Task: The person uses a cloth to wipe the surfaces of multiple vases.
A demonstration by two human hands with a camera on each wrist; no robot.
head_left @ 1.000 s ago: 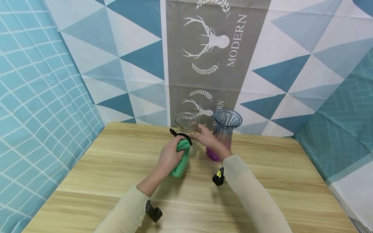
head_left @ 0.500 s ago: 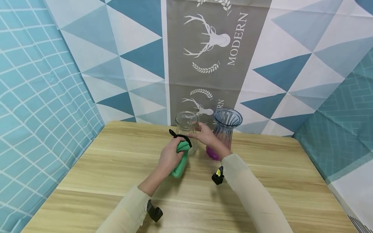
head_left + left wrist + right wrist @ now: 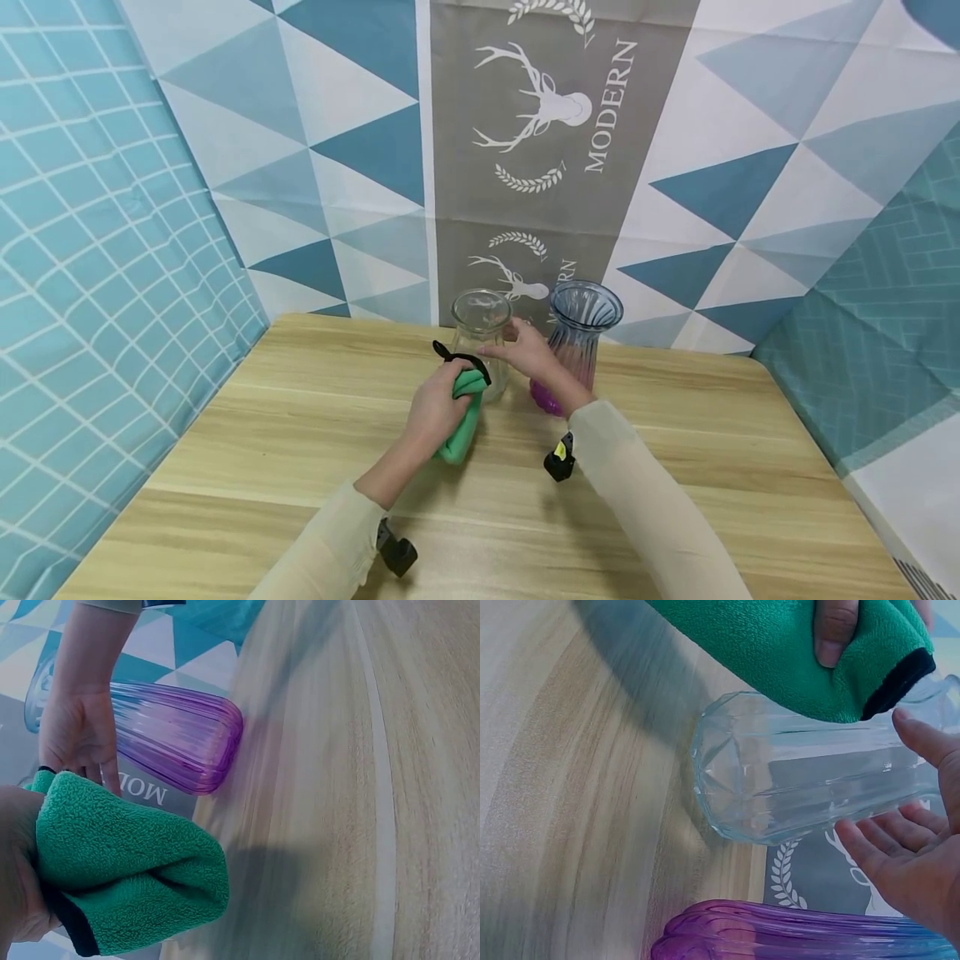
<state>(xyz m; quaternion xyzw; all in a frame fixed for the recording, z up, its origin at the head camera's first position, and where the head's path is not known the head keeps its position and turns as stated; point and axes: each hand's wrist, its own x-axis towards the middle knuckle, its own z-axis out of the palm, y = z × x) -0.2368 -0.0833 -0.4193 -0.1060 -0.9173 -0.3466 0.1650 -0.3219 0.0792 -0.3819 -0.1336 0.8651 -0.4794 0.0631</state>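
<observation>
Toward the back of the table stands a clear glass vase (image 3: 480,321), upright. My left hand (image 3: 437,406) grips a folded green towel (image 3: 135,862) with black edging, just in front of the vase and to its left. My right hand (image 3: 528,350) is at the vase's right side, below the rim. In the right wrist view, its thumb and loosely extended fingers (image 3: 874,844) lie on either side of the clear glass (image 3: 810,776), without a plain grip. Beside it stands a blue-to-purple ribbed vase (image 3: 585,312), partly hidden by my right wrist in the head view.
The wooden table (image 3: 300,450) ends just behind the vases at a patterned backdrop (image 3: 360,167). A blue checked sheet (image 3: 97,233) hangs along the left side, and a teal one (image 3: 877,333) on the right.
My left hand and the towel have shifted slightly down and left, away from the clear vase. My right fingers have drawn back a little from it. Both vases stay in place.
</observation>
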